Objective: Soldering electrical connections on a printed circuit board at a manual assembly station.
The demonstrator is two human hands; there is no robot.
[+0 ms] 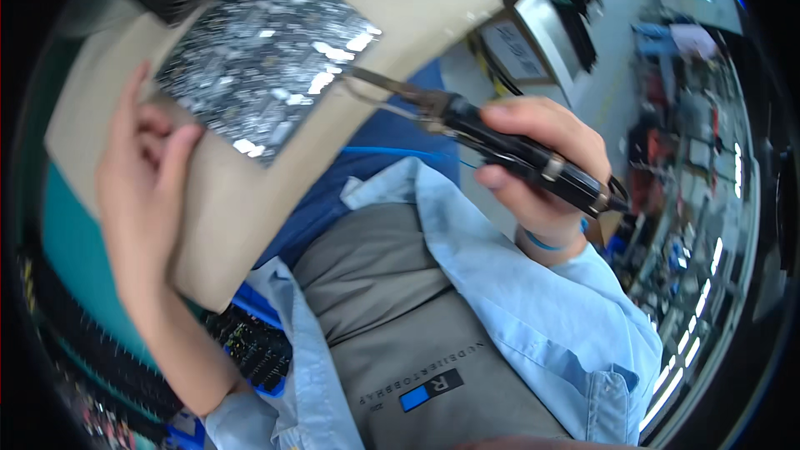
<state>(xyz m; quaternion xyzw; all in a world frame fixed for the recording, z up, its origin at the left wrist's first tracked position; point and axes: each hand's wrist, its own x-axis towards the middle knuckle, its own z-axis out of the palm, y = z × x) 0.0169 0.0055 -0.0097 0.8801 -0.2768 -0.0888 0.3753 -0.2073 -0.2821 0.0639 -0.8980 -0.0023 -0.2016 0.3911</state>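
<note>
While the right hand (pixel 546 162) wraps its fingers around a black tool (pixel 512 150), the left hand (pixel 146 167) holds nothing between its fingertips: its thumb and forefinger stand apart, the other fingers curled inward. Ahead and to the left of the right fingers, the tool's narrow metal front end (pixel 392 87) reaches up to the right edge of a dark panel (pixel 258 58) crowded with bright, glinting pieces. That panel lies just to the right of the left fingers, its lower left edge beside the thumb; with this much blur, I can't say whether thumb or metal end actually touches it. Beneath the panel and the left fingers spreads a tan sheet (pixel 229 208), and farther out, left of that hand, a teal surface (pixel 79 221) shows. Just behind the right fingers, a blue band (pixel 543 242) circles the wrist, above the sleeve of a light blue shirt (pixel 517 292) worn open over a grey top (pixel 392 275). Below the left fingers, near the forearm, sits a blue bin (pixel 254 304) with dark parts. Well beyond the right fingers, crowded shelving (pixel 692 225) curves along the rim
</note>
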